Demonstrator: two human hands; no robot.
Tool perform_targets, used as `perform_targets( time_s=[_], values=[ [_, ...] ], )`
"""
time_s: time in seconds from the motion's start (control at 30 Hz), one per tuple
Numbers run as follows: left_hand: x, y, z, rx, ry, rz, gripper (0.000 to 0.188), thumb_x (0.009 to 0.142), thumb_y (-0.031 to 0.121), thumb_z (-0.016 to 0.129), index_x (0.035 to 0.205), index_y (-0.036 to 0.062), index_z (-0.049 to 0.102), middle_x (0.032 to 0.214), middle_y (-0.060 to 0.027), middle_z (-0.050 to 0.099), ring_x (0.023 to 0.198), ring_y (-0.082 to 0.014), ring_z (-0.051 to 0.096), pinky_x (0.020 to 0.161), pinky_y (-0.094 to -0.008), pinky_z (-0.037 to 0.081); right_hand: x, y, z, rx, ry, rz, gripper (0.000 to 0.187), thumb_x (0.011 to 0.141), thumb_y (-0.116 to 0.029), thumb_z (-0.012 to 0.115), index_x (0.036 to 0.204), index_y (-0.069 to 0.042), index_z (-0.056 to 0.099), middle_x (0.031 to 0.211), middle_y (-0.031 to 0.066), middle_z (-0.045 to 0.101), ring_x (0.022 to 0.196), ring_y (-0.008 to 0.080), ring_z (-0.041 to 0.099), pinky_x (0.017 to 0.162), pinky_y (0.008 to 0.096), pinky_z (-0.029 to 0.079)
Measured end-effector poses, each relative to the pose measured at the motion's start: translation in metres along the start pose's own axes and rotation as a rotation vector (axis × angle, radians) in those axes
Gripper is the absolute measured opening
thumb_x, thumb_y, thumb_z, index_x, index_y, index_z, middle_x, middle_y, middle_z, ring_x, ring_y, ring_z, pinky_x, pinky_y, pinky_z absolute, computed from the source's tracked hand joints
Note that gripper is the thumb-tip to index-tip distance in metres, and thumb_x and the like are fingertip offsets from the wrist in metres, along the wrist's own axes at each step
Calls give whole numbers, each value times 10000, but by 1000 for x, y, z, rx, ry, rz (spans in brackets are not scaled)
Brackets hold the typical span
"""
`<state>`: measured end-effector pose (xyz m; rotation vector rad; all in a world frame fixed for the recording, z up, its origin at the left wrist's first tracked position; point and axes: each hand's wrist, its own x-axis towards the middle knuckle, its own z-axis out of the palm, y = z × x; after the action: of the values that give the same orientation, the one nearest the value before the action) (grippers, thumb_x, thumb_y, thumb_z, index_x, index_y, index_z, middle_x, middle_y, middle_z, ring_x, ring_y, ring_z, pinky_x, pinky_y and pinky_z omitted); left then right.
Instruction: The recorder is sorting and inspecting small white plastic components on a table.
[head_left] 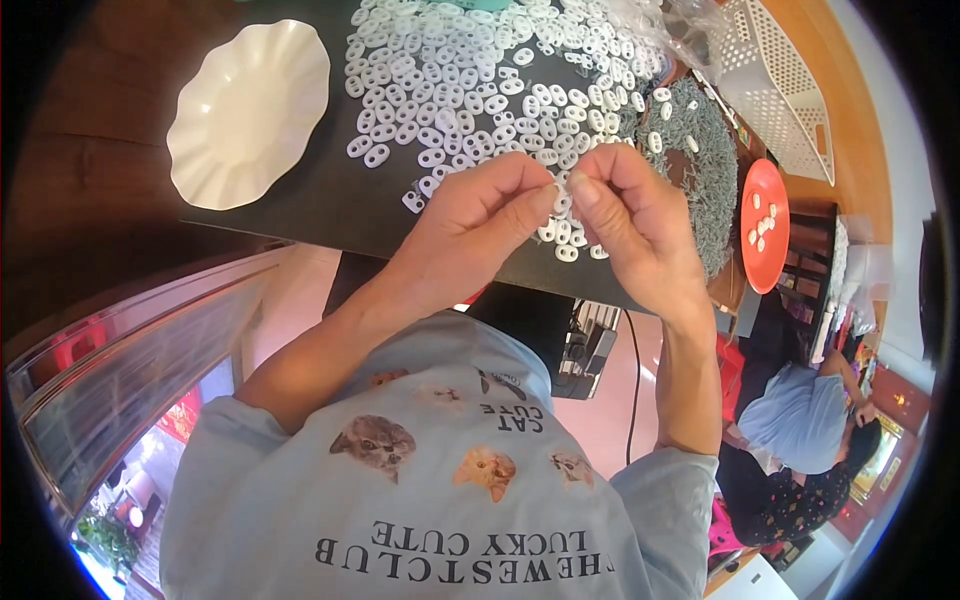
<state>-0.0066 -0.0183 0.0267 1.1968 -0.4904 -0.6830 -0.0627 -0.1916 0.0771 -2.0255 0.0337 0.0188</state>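
The left hand and right hand meet fingertip to fingertip above the near edge of the dark surface, both pinched together on one small white oval ring, largely hidden between them. A spread of loose white rings lies just beyond. Grey small parts sit right; the white scalloped dish far left. Judgement: a firm, square grip close over the surface limits drops.

Light is bright and even, soft enough that the hands throw only faint shadows on the dark mat. The white plate at 11 o'clock nearly washes out. Fisheye bending grows toward the black rim; the centre is sharp, the 4 o'clock edge smeared.
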Motion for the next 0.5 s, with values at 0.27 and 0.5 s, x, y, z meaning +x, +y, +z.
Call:
perform_targets(
  time_s=[0.27,0.5],
  values=[
    [1,-3,1,8,-28,6,147,993,171,532,935,42,571,763,79,461,680,-1,381,565,-180,311,2,-1,-3,-55,10,39,145,939,-134,599,924,3,552,740,111,579,644,199,535,616,312,460],
    [-1,-4,0,-7,-38,-33,176,993,197,536,942,35,581,833,45,539,733,-24,433,646,-180,366,0,4,-2,-65,-13,5,150,978,-155,561,907,-24,537,719,-31,493,615,37,431,539,202,382]
  ],
)
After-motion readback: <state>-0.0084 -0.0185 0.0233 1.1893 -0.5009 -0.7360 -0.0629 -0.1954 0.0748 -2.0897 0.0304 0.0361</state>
